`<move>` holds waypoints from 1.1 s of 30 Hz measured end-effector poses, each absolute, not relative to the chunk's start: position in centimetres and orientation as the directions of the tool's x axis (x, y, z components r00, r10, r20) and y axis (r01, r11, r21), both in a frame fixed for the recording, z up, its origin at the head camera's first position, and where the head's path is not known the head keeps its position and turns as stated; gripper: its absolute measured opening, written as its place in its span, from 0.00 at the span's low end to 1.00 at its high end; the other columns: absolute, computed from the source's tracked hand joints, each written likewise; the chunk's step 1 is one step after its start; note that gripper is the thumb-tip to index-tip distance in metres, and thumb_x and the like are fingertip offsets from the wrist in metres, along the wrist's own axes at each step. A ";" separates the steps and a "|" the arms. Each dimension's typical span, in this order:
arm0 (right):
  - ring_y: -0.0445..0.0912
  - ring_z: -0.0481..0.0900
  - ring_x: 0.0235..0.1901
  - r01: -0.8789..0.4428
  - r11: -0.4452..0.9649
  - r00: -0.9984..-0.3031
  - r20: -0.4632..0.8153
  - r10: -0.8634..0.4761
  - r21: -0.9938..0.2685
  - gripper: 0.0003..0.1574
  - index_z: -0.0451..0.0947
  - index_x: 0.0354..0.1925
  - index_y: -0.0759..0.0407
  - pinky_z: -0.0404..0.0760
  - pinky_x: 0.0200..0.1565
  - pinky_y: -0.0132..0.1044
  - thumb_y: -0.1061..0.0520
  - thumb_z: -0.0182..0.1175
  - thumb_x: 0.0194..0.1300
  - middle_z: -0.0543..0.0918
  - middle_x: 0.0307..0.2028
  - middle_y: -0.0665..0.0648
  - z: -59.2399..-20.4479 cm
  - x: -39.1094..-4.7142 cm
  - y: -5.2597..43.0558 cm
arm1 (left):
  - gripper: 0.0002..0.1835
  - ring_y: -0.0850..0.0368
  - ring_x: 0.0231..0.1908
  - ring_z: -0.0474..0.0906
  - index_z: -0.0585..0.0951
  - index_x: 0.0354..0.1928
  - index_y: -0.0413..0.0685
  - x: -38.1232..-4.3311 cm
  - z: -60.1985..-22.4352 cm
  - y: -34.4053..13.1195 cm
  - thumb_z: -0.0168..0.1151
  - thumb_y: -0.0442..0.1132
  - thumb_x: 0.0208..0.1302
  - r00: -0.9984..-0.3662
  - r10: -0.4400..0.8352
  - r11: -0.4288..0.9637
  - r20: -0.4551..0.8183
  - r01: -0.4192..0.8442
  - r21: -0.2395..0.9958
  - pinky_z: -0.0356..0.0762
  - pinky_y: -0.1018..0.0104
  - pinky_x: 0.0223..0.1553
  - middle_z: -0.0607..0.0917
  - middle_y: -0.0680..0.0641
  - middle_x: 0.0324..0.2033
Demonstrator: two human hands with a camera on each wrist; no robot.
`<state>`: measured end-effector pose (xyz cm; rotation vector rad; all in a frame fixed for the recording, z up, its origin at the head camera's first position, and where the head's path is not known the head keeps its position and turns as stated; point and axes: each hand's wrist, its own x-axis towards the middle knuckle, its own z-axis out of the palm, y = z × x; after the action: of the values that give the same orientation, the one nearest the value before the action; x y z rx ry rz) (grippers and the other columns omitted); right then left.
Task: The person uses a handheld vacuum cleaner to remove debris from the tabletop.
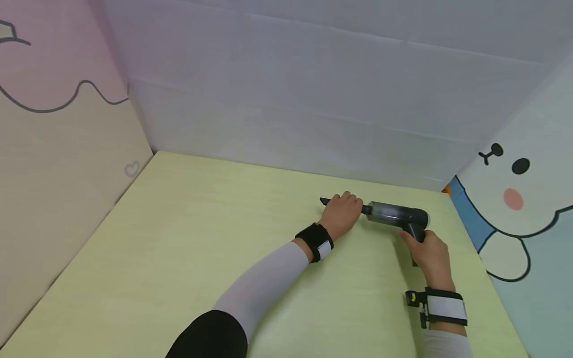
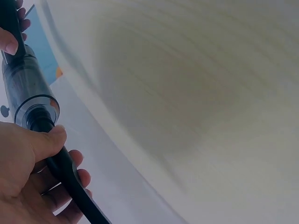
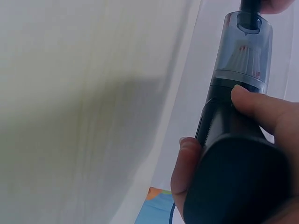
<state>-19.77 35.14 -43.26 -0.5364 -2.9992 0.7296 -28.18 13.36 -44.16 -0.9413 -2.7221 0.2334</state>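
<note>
A black handheld vacuum cleaner (image 1: 396, 215) with a clear dust cup (image 3: 240, 56) is held over the far right part of the table, its cup end toward the left. My right hand (image 1: 431, 256) grips its black handle (image 1: 415, 231), thumb lying along the body in the right wrist view. My left hand (image 1: 342, 215) holds the dark narrow nozzle (image 2: 70, 179) at the front of the cup, thumb on top and fingers curled beneath. The nozzle's tip sticks out past the left hand. Inside the cup a pale pleated filter (image 3: 245, 60) shows.
Under both arms lies a pale yellow tabletop (image 1: 179, 238). A whitish back wall (image 1: 286, 89) rises at its far edge. Side panels with cartoon drawings stand at left (image 1: 58, 164) and right (image 1: 528, 199), the right one close to the right hand.
</note>
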 end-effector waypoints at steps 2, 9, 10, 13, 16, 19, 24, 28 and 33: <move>0.55 0.71 0.27 0.329 0.833 -0.941 -0.078 0.330 -0.444 0.53 0.63 0.49 0.79 0.68 0.22 0.41 0.27 0.48 0.59 0.72 0.33 0.68 -43.3 -19.8 35.5 | 0.14 0.59 0.47 0.70 0.73 0.54 0.53 -28.3 -44.2 13.8 0.44 0.44 0.72 -0.759 0.628 0.775 0.173 0.589 -0.230 0.72 0.67 0.45 0.78 0.55 0.45; 0.57 0.71 0.28 0.311 0.854 -0.948 -0.067 0.312 -0.417 0.53 0.63 0.48 0.81 0.68 0.24 0.43 0.28 0.46 0.60 0.72 0.32 0.71 -43.2 -20.1 37.2 | 0.15 0.59 0.47 0.70 0.73 0.55 0.53 -28.6 -44.6 15.4 0.42 0.43 0.73 -0.743 0.647 0.760 0.172 0.610 -0.226 0.73 0.67 0.46 0.78 0.54 0.46; 0.57 0.71 0.28 0.308 0.857 -0.949 -0.066 0.309 -0.413 0.53 0.63 0.48 0.81 0.68 0.24 0.43 0.28 0.46 0.61 0.72 0.32 0.71 -43.3 -20.2 37.5 | 0.15 0.59 0.47 0.71 0.73 0.55 0.53 -28.6 -44.7 15.6 0.42 0.43 0.73 -0.742 0.649 0.759 0.172 0.611 -0.227 0.73 0.67 0.46 0.78 0.54 0.46; 0.57 0.71 0.28 0.308 0.863 -0.949 -0.068 0.307 -0.400 0.53 0.63 0.47 0.81 0.69 0.25 0.44 0.28 0.46 0.61 0.72 0.32 0.72 -43.6 -20.5 38.1 | 0.16 0.59 0.48 0.70 0.73 0.56 0.52 -28.7 -44.9 16.1 0.42 0.43 0.73 -0.740 0.653 0.754 0.161 0.615 -0.230 0.73 0.67 0.46 0.78 0.54 0.47; 0.58 0.71 0.28 0.312 0.871 -0.948 -0.070 0.310 -0.379 0.54 0.63 0.47 0.82 0.69 0.25 0.45 0.28 0.46 0.61 0.72 0.33 0.72 -44.0 -20.9 38.7 | 0.16 0.60 0.47 0.70 0.73 0.56 0.52 -28.9 -45.0 16.6 0.42 0.43 0.73 -0.745 0.653 0.754 0.138 0.620 -0.218 0.73 0.68 0.46 0.77 0.54 0.47; 0.58 0.70 0.28 0.314 0.877 -0.948 -0.074 0.309 -0.364 0.54 0.63 0.47 0.82 0.69 0.26 0.45 0.28 0.47 0.60 0.72 0.32 0.72 -44.2 -21.2 39.2 | 0.16 0.60 0.47 0.70 0.73 0.56 0.53 -29.0 -45.1 17.0 0.43 0.43 0.72 -0.748 0.652 0.754 0.124 0.622 -0.213 0.74 0.70 0.44 0.76 0.54 0.47; 0.57 0.69 0.27 0.302 0.893 -0.952 -0.065 0.298 -0.333 0.50 0.66 0.42 0.82 0.67 0.25 0.44 0.31 0.48 0.61 0.71 0.29 0.71 -44.3 -21.5 39.7 | 0.15 0.61 0.46 0.70 0.74 0.56 0.54 -29.1 -45.6 17.7 0.45 0.44 0.72 -0.742 0.656 0.752 0.142 0.622 -0.218 0.74 0.73 0.42 0.76 0.55 0.45; 0.55 0.69 0.25 0.306 0.901 -0.951 -0.063 0.301 -0.308 0.46 0.69 0.38 0.79 0.66 0.23 0.42 0.32 0.50 0.62 0.71 0.27 0.68 -44.4 -21.5 40.1 | 0.15 0.61 0.45 0.70 0.74 0.56 0.55 -29.3 -45.9 18.2 0.45 0.44 0.71 -0.743 0.655 0.751 0.138 0.622 -0.222 0.74 0.73 0.42 0.75 0.55 0.45; 0.56 0.69 0.25 0.303 0.911 -0.953 -0.071 0.295 -0.280 0.47 0.69 0.39 0.81 0.66 0.24 0.43 0.32 0.51 0.61 0.72 0.28 0.70 -44.4 -21.6 40.3 | 0.15 0.61 0.46 0.69 0.74 0.56 0.56 -29.4 -45.8 18.6 0.46 0.43 0.71 -0.755 0.646 0.757 0.109 0.618 -0.210 0.74 0.72 0.43 0.75 0.56 0.46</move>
<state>-21.60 40.35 -44.39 -0.4841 -3.0974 0.4607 -29.35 18.55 -45.85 -1.0084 -2.7785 0.2405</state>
